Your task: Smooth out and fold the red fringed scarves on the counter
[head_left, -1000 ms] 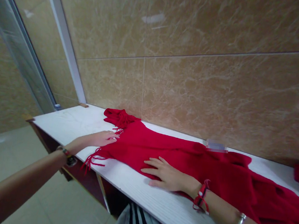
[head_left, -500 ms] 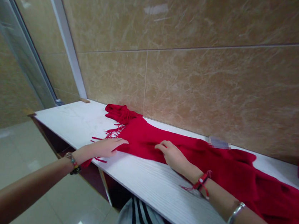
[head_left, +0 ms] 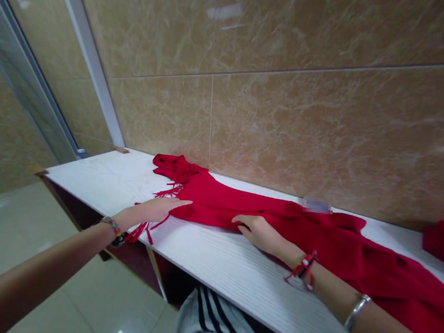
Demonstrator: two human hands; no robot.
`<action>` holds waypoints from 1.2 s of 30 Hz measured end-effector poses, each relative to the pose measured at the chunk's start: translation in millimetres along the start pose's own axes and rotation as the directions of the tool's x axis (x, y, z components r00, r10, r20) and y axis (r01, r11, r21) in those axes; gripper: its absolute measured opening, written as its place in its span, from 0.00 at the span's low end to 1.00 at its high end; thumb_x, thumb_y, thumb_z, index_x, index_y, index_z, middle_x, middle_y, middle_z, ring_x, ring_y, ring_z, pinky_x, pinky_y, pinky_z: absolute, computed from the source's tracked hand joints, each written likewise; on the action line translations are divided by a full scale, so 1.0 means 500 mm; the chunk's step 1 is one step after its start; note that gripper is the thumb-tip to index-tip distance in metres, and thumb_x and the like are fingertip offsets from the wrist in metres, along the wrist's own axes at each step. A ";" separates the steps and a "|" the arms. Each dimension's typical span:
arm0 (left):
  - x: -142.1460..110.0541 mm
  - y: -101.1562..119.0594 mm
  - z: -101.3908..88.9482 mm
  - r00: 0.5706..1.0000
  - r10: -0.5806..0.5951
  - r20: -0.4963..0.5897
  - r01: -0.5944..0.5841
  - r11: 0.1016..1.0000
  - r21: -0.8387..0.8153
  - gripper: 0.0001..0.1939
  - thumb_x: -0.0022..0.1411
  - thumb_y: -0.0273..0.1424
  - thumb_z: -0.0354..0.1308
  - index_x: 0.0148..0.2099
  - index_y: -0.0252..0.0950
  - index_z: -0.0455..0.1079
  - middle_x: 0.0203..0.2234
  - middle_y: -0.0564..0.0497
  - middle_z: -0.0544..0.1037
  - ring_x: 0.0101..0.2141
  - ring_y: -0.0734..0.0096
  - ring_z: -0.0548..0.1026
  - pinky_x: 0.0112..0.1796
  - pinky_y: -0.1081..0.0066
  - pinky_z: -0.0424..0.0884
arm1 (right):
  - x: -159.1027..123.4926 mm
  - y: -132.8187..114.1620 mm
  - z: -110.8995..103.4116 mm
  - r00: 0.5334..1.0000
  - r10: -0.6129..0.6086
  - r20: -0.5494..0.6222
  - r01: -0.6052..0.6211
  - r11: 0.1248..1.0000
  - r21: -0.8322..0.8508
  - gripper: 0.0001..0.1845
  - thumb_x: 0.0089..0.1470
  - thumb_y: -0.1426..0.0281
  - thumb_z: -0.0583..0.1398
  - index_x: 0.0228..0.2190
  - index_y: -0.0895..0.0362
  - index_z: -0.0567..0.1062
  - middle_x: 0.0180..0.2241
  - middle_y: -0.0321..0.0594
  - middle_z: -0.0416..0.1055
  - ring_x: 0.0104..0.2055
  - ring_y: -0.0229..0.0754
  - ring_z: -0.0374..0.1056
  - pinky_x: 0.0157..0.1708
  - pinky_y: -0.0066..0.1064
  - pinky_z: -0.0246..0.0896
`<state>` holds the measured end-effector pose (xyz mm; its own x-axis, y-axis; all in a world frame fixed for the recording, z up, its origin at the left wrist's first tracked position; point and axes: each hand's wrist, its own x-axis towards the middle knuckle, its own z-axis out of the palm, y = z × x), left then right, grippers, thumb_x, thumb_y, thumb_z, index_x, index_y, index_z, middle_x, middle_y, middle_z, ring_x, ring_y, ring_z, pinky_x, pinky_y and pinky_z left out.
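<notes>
"Red scarf [head_left: 212, 200]! Where?"

"Under both hands, on the white tabletop [head_left: 197, 246], running long from left to right. The left hand [head_left: 156, 210] is nearer the fringe [head_left: 145, 228]."

"Each grip?"

"Left, fingers apart. The right hand [head_left: 262, 234] bends; can't tell if it pinches. A blurry thing [head_left: 317, 206] sits behind."

Tiled room, type unclear: marbled wall [head_left: 273, 135], glossy floor [head_left: 82, 300].

The scarf [head_left: 222, 201] lies lengthwise on the table [head_left: 204, 250], in front of the wall [head_left: 270, 129].
</notes>
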<state>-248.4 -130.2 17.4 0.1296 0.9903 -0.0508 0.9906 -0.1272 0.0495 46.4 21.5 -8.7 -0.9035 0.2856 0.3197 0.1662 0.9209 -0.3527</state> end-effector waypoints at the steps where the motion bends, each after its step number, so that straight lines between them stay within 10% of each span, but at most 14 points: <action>1: 0.002 -0.004 -0.006 0.999 -0.025 -0.033 0.023 0.999 -0.043 0.40 0.45 0.13 0.39 0.62 0.41 0.47 0.58 0.54 0.58 0.55 0.73 0.58 0.55 0.69 0.53 | 0.003 0.000 -0.005 0.999 0.031 -0.025 -0.029 0.996 0.084 0.13 0.51 0.77 0.53 0.37 0.59 0.74 0.37 0.41 0.74 0.38 0.39 0.69 0.40 0.28 0.60; 8: -0.014 -0.006 -0.047 0.995 -0.035 0.095 0.060 0.961 -0.269 0.32 0.50 0.16 0.40 0.59 0.30 0.53 0.53 0.47 0.65 0.50 0.71 0.64 0.49 0.72 0.60 | -0.001 -0.019 -0.029 0.986 0.015 0.163 -0.058 0.963 0.263 0.08 0.47 0.76 0.57 0.31 0.59 0.75 0.32 0.38 0.74 0.33 0.37 0.69 0.36 0.26 0.61; 15: -0.024 0.061 -0.004 0.993 0.107 0.053 -0.110 0.992 0.064 0.24 0.56 0.28 0.52 0.56 0.41 0.59 0.50 0.46 0.64 0.50 0.61 0.63 0.49 0.65 0.60 | -0.018 -0.043 0.002 0.966 -0.118 0.229 0.140 0.986 -0.085 0.12 0.51 0.79 0.53 0.34 0.59 0.75 0.35 0.44 0.72 0.39 0.41 0.66 0.40 0.29 0.58; 21: -0.026 0.074 0.011 0.985 0.174 0.006 -0.174 0.981 0.084 0.17 0.61 0.26 0.46 0.52 0.39 0.61 0.48 0.47 0.67 0.47 0.67 0.66 0.48 0.69 0.61 | -0.016 -0.055 0.001 0.987 -0.031 0.160 0.029 1.000 0.010 0.13 0.51 0.80 0.52 0.31 0.60 0.75 0.33 0.42 0.73 0.35 0.39 0.67 0.39 0.27 0.59; 29: -0.013 0.075 -0.016 0.999 -0.011 0.035 0.010 1.000 0.022 0.21 0.67 0.35 0.35 0.54 0.35 0.62 0.51 0.47 0.67 0.51 0.71 0.64 0.52 0.72 0.55 | -0.023 -0.125 -0.034 0.882 -0.238 0.407 0.057 0.911 0.409 0.11 0.54 0.74 0.52 0.33 0.60 0.75 0.31 0.39 0.73 0.32 0.35 0.68 0.33 0.24 0.62; 36: -0.004 0.081 0.036 0.936 -0.275 0.218 0.284 0.959 -0.008 0.35 0.59 0.48 0.45 0.63 0.36 0.45 0.61 0.40 0.44 0.60 0.52 0.43 0.54 0.55 0.48 | 0.045 -0.012 0.011 0.984 0.006 0.180 0.016 0.993 -0.120 0.26 0.55 0.60 0.52 0.54 0.58 0.61 0.56 0.51 0.55 0.58 0.51 0.49 0.53 0.48 0.48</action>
<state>-207.8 -138.2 1.6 -0.1422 0.9499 -0.2785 0.9863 0.1596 0.0408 22.8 21.0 -4.4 -0.9587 0.2390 0.1540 0.1984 0.9504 -0.2393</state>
